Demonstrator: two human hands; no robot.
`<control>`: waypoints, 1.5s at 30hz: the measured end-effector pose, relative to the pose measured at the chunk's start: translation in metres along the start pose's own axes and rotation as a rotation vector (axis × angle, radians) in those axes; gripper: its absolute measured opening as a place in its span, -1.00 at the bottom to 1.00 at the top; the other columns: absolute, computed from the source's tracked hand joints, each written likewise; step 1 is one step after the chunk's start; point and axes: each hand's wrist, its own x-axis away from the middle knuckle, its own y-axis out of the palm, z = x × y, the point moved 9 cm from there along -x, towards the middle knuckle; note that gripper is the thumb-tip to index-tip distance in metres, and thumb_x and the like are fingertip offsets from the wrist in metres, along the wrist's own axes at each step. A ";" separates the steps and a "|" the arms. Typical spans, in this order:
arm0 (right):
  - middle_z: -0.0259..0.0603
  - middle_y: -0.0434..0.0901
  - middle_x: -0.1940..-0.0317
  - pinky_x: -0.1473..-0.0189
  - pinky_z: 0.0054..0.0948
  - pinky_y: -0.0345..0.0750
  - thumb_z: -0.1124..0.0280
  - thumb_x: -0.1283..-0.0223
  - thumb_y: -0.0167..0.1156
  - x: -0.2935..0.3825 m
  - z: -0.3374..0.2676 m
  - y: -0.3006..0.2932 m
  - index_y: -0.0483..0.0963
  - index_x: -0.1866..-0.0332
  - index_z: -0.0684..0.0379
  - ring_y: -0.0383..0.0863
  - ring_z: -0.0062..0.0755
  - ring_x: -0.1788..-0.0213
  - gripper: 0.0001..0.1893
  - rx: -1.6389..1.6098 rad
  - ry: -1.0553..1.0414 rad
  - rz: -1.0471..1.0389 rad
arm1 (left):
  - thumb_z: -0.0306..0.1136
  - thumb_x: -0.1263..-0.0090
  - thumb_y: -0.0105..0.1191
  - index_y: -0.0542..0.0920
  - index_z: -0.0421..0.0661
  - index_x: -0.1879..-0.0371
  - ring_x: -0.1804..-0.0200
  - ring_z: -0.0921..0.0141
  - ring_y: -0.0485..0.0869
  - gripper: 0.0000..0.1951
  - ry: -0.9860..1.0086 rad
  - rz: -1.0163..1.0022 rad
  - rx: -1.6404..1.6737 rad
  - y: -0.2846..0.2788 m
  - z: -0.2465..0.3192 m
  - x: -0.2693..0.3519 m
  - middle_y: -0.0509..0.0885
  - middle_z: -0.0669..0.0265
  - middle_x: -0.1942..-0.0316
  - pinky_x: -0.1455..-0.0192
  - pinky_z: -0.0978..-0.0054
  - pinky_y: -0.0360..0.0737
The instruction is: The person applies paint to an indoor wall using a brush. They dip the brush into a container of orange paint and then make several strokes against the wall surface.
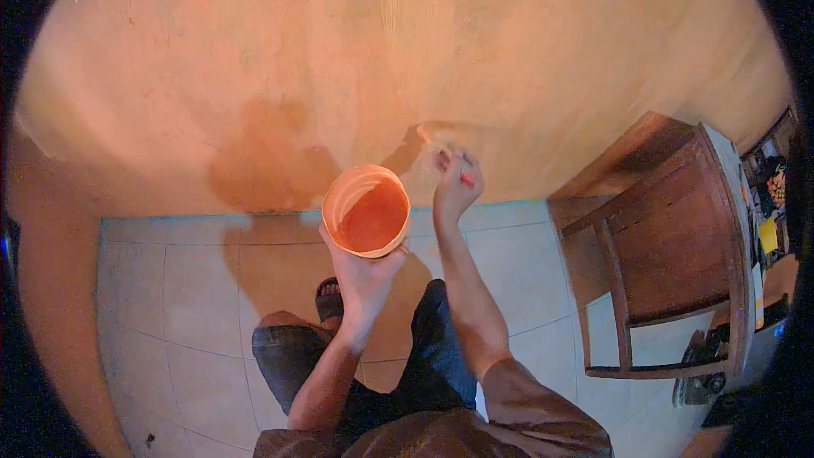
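Observation:
My left hand (364, 277) is wrapped around the underside of an orange round tub (365, 248), held in front of the wall with its mouth facing up towards me. Orange paint or a similar coating marks the inside, but shadow hides how full it is. To the right, my right hand (459, 181) is closed around a blurred paintbrush (439, 137). A red part of its handle shows at the fist, and the brush head is at the orange wall (445, 44). Uneven streaks run over the wall's surface.
A brown wooden cabinet or table (674, 242) stands against the wall at right, with several items on top. Pale tiles (191, 305) cover the floor below. My bent knees (292, 350) and a sandalled foot (329, 299) are beneath my arms.

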 end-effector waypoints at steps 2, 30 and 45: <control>-0.09 0.68 0.24 0.14 -0.44 0.69 0.42 -0.38 0.16 -0.027 -0.027 0.018 0.52 0.08 0.40 0.73 -0.38 0.22 -0.78 0.100 -0.045 -0.057 | -0.42 0.05 0.46 0.20 -0.21 -0.20 -0.20 0.27 0.46 -0.17 -0.020 -0.012 -0.009 0.003 0.004 0.001 0.41 0.12 -0.13 -0.30 0.29 0.38; 0.06 0.65 0.28 0.13 -0.30 0.73 0.45 -0.40 0.09 0.010 -0.026 0.003 0.43 -0.02 0.44 0.74 -0.17 0.22 -0.75 0.055 0.044 -0.043 | -0.46 0.04 0.45 0.20 -0.19 -0.16 -0.20 0.29 0.47 -0.20 -0.028 -0.001 0.052 -0.002 0.000 -0.001 0.43 0.14 -0.11 -0.28 0.32 0.41; -0.05 0.68 0.32 0.22 -0.39 0.74 0.48 -0.35 0.13 -0.049 -0.196 0.115 0.52 0.15 0.46 0.74 -0.32 0.30 -0.80 -0.098 -0.266 -0.155 | -0.44 0.04 0.47 0.20 -0.20 -0.19 -0.22 0.26 0.47 -0.17 -0.015 -0.001 -0.026 -0.001 0.008 0.000 0.43 0.12 -0.13 -0.31 0.29 0.38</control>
